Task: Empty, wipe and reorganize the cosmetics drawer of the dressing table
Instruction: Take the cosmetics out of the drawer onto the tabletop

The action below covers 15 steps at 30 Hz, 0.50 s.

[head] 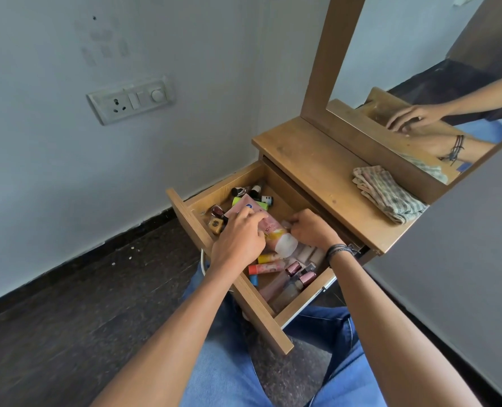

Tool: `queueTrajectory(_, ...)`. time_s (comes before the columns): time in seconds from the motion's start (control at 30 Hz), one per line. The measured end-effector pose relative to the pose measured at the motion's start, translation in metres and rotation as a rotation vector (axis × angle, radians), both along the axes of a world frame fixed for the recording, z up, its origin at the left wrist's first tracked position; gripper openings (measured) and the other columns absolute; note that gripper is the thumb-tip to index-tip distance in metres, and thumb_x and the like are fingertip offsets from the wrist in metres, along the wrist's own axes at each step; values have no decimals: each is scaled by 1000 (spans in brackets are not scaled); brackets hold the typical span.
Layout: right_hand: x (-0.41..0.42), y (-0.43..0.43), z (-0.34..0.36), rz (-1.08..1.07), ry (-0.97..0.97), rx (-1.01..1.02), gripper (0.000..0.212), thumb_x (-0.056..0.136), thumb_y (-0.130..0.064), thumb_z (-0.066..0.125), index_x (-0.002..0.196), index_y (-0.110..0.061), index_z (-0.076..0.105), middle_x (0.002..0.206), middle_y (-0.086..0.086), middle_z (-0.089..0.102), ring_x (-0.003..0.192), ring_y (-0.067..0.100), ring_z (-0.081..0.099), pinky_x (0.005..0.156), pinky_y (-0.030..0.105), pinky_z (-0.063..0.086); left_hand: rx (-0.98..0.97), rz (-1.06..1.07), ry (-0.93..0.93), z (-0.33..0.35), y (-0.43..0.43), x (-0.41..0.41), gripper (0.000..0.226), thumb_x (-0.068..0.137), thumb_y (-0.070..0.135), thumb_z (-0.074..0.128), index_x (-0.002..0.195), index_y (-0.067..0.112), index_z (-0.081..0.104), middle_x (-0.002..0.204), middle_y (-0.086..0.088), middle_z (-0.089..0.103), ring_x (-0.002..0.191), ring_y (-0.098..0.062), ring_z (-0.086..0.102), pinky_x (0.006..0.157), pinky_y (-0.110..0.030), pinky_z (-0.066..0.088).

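Pale wall, dark floor behind low wooden desk (311,160). Drawer (255,304) stands pulled out over seated person's knees, so its contents are reachable from above.

Drawer still crowded, emptying barely begun:
- nail polish bottles (217,218) in drawer's far-left corner
- perfume bottles (290,282) at drawer's near end
- pink packet (268,227) across drawer's middle

Left hand (238,239) curls over packet's far end; right hand (311,230) grips its side. Probably two-handed lift.

Folded cloth (387,195) lies on desk, right of drawer, handy for wiping.
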State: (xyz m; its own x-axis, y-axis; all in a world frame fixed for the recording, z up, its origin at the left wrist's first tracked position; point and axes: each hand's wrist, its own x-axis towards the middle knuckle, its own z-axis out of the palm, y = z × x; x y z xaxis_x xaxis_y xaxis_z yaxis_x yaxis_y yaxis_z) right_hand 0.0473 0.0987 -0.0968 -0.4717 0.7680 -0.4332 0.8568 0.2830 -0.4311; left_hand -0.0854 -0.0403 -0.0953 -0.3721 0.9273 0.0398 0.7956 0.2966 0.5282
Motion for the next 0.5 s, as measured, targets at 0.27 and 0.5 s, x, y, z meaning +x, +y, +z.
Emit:
queueTrajectory(0.27,-7,-6,15,-11,10,14,16,93,-8,56,103,-10,68,87,0,67,73,13,61,67,32,55,82,31,-25,-2,1,0,33,101,18,49,132,22,59,145,-3,48,117,-17,56,75,-22,54)
queueTrajectory(0.5,-1,-25,27,-111,159,145,20,90,-11,66,106,-22,61,101,3,66,86,23,65,75,42,58,114,25,-23,-7,2,-3,30,104,21,44,130,15,58,144,-3,48,125,-19,53,75,-15,44)
